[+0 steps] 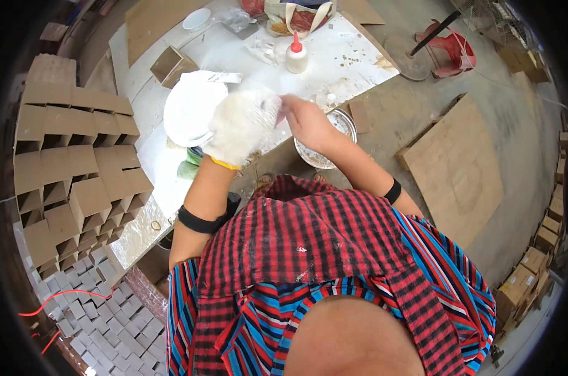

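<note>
My left hand [241, 125] wears a white knit glove with a yellow cuff and is raised over the near edge of the table. Against its fingertip end is my bare right hand [304, 122], its fingers bent together and blurred; what they pinch, if anything, is hidden. Whether the gloved fingers are closed does not show. Just left of the glove lies a round white lid-like disc [195, 108], with a pale flat strip [225, 78] at its upper edge. A green cloth [189, 164] lies by my left wrist.
A glue bottle [296, 55] with a red cap stands on the white table [334, 44], near an open cardboard box [171, 66] and a tote bag [299, 17]. A bucket [325, 160] sits below my right forearm. Stacked cardboard boxes [71, 166] rise at left; a wooden board [462, 172] lies at right.
</note>
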`<act>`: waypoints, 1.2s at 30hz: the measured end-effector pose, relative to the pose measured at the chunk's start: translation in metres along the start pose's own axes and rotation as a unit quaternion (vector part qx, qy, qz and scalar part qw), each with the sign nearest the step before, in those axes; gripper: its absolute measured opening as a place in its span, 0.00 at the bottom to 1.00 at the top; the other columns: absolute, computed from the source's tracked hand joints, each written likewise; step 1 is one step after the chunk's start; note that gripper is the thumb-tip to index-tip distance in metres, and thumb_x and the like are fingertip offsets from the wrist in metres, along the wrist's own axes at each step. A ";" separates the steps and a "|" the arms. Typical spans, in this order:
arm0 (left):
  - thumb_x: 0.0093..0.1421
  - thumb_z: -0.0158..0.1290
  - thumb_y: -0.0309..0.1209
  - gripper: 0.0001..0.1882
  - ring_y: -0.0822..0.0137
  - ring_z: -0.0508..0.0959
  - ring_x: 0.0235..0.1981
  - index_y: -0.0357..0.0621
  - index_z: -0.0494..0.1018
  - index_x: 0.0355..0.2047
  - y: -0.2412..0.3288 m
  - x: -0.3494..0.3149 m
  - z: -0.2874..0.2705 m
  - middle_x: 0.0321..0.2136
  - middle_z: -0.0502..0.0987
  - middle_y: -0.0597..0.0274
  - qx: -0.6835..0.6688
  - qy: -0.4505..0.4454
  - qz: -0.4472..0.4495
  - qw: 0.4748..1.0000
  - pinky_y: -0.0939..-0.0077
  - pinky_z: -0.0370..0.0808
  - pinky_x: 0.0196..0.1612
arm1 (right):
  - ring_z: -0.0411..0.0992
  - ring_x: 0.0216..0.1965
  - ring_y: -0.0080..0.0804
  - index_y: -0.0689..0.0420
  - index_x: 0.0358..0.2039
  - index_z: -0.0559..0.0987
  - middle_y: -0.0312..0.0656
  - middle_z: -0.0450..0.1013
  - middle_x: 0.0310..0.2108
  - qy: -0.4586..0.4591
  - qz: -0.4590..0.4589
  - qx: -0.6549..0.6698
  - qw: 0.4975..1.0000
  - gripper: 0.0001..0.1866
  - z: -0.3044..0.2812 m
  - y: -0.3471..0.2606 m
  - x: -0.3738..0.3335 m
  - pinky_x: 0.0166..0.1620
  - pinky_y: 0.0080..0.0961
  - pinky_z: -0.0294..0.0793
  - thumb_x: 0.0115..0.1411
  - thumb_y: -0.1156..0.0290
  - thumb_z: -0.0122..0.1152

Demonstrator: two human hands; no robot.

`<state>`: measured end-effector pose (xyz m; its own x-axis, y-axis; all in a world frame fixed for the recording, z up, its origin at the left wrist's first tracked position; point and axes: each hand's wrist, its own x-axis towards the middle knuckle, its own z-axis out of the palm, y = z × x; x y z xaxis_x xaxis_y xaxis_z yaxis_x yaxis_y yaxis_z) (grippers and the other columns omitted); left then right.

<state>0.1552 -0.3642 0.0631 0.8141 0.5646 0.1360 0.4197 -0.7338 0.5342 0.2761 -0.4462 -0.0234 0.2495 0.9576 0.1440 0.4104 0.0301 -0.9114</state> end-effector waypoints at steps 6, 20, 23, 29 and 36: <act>0.56 0.46 0.37 0.12 0.52 0.76 0.24 0.44 0.74 0.24 0.021 -0.037 0.023 0.22 0.76 0.54 0.214 -0.058 -0.007 0.975 0.60 0.71 0.29 | 0.71 0.41 0.48 0.62 0.40 0.73 0.57 0.72 0.37 -0.257 0.024 -0.086 0.962 0.16 0.009 0.029 -0.007 0.43 0.37 0.69 0.48 0.80 0.48; 0.53 0.53 0.46 0.22 0.50 0.76 0.32 0.39 0.70 0.37 0.009 -0.066 0.025 0.31 0.75 0.48 0.113 -0.058 -0.142 0.982 0.59 0.71 0.38 | 0.67 0.48 0.37 0.70 0.44 0.69 0.48 0.69 0.45 -0.081 0.222 0.556 0.797 0.21 0.025 0.073 -0.018 0.51 0.30 0.65 0.45 0.86 0.46; 0.54 0.53 0.43 0.21 0.51 0.76 0.33 0.39 0.70 0.39 -0.004 -0.077 0.032 0.31 0.75 0.47 0.136 -0.051 -0.138 0.980 0.61 0.71 0.39 | 0.70 0.43 0.31 0.65 0.41 0.72 0.45 0.70 0.42 -0.075 0.242 0.658 0.709 0.17 0.024 0.028 -0.018 0.43 0.25 0.70 0.49 0.87 0.44; 0.58 0.51 0.38 0.15 0.60 0.77 0.29 0.39 0.70 0.38 -0.033 -0.075 0.039 0.28 0.75 0.57 -0.361 -0.041 -0.307 0.880 0.70 0.74 0.33 | 0.69 0.46 0.34 0.65 0.46 0.69 0.45 0.69 0.46 -0.009 0.153 0.603 0.783 0.18 0.018 0.006 -0.024 0.50 0.32 0.69 0.54 0.86 0.41; 0.59 0.52 0.32 0.13 0.67 0.78 0.27 0.35 0.71 0.39 -0.043 -0.077 0.042 0.26 0.76 0.59 -0.590 0.139 -0.314 0.731 0.76 0.76 0.31 | 0.70 0.43 0.31 0.65 0.45 0.71 0.43 0.72 0.42 0.010 0.130 0.518 0.845 0.17 0.017 -0.006 -0.030 0.48 0.27 0.69 0.54 0.84 0.43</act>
<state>0.0909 -0.3920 -0.0055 0.4274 0.8261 -0.3672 -0.0968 0.4457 0.8899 0.2514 -0.4704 -0.0282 0.2323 0.9658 -0.1152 -0.6466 0.0649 -0.7601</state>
